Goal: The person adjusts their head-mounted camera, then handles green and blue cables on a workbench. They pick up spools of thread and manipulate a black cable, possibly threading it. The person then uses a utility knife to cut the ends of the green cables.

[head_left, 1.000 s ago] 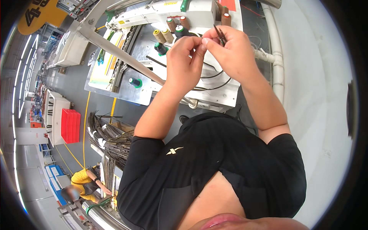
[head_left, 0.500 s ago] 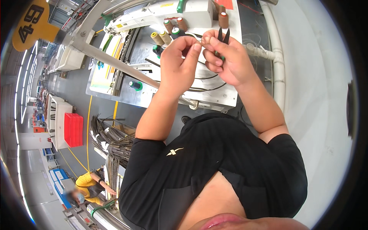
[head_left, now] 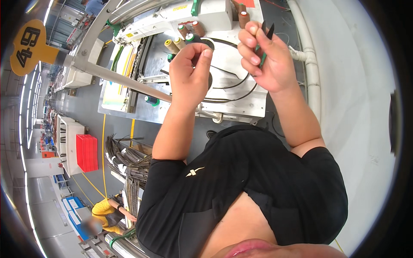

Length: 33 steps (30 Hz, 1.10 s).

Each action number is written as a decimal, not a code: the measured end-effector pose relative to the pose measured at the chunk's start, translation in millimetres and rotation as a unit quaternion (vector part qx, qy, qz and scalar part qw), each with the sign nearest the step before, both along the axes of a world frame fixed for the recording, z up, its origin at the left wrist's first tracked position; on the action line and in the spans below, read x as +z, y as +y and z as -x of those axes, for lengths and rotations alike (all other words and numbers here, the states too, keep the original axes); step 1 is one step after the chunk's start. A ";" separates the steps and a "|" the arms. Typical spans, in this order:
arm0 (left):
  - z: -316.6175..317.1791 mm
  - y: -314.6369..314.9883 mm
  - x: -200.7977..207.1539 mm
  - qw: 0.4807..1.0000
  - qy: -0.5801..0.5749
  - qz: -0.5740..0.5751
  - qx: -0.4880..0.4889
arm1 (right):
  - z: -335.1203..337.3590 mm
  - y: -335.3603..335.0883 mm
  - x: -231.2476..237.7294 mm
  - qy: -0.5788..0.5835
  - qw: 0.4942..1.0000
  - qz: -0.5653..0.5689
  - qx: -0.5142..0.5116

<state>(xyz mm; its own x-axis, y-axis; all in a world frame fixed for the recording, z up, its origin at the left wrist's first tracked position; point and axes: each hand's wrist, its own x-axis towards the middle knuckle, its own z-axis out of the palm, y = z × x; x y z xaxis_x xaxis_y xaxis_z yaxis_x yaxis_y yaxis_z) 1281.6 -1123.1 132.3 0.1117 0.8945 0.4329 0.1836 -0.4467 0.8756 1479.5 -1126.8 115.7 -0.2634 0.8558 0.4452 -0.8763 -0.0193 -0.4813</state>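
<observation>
Both hands are raised over the white machine table (head_left: 245, 105), well apart from each other. My left hand (head_left: 187, 71) is pinched, thumb against forefinger; anything between the tips is too small to make out. My right hand (head_left: 275, 64) is curled around thread snips (head_left: 270, 32). Their two dark pointed blades stick up past the fingers, and a little green shows by the palm. The right thumb and forefinger also press together at the top. Close behind my left hand stand cream thread cones (head_left: 171, 45) and brown thread cones (head_left: 198, 29).
A white sewing machine arm (head_left: 172, 19) spans the table's far side. A dark thread cone (head_left: 151, 100) lies near the table's left part. A pale rail (head_left: 124, 79) crosses in front. White pipes (head_left: 312, 69) run along the right wall. Lower left, a person in yellow (head_left: 103, 210) works beside bundled dark strips (head_left: 129, 159).
My hands have come apart from their fingertip-to-fingertip position. The right moved up and rightward with the snips, the left slightly leftward. The view has shifted a little.
</observation>
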 end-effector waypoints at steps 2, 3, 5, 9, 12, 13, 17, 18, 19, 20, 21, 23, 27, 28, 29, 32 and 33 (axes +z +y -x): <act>-0.5 -0.2 -1.1 1.000 0.004 0.001 0.003 | -5.0 3.4 0.3 0.000 1.000 -0.006 -0.025; -0.8 -1.7 -1.1 1.000 0.013 0.001 0.006 | -6.7 4.0 1.0 0.001 0.999 -0.009 -0.038; -0.5 -1.7 -2.4 0.999 0.031 -0.010 0.017 | -10.6 3.3 6.7 -0.001 0.998 -0.001 -0.063; 0.6 1.3 -5.2 0.997 0.054 -0.039 0.030 | -20.4 1.4 16.7 -0.011 0.995 -0.008 -0.098; 1.3 1.9 -6.3 0.997 0.065 -0.041 0.032 | -24.2 2.2 16.3 -0.015 0.995 -0.018 -0.101; 1.3 2.1 -6.3 0.996 0.069 -0.041 0.033 | -24.6 1.6 16.4 -0.018 0.994 -0.016 -0.106; 0.2 1.3 -4.9 0.997 0.062 -0.035 0.028 | -27.4 1.7 15.0 -0.024 0.992 0.008 -0.126; -0.1 1.2 -4.7 0.997 0.062 -0.032 0.029 | -29.3 3.3 13.1 -0.025 0.991 0.031 -0.131; 0.0 0.8 -4.4 0.997 0.064 -0.030 0.030 | -31.7 6.3 10.1 -0.024 0.989 0.053 -0.136; 0.3 0.7 -4.3 0.997 0.063 -0.032 0.032 | -34.2 9.3 8.1 -0.024 0.987 0.075 -0.140; 0.5 0.8 -4.2 0.997 0.062 -0.033 0.033 | -36.5 11.4 7.2 -0.041 0.972 0.112 -0.204; 0.8 1.5 -3.8 0.997 0.063 -0.037 0.036 | -41.2 16.3 5.7 -0.074 0.924 0.182 -0.327; 3.2 1.7 -2.3 0.996 0.071 -0.036 0.046 | -46.1 19.1 -0.2 -0.109 0.831 0.100 -0.537; 3.7 2.0 -2.7 0.996 0.073 -0.034 0.047 | -43.9 15.7 -4.2 -0.116 0.841 0.071 -0.523; 4.2 3.0 -3.3 0.995 0.075 -0.041 0.045 | -38.9 11.0 -6.7 -0.174 0.839 0.035 -0.514; 4.0 3.8 -3.5 0.996 0.062 -0.047 0.038 | -12.5 -8.2 -6.3 -0.349 0.795 -0.077 -0.490; 2.2 2.0 -2.2 0.998 0.046 -0.037 0.032 | -7.1 -13.5 -6.1 -0.410 0.760 -0.117 -0.490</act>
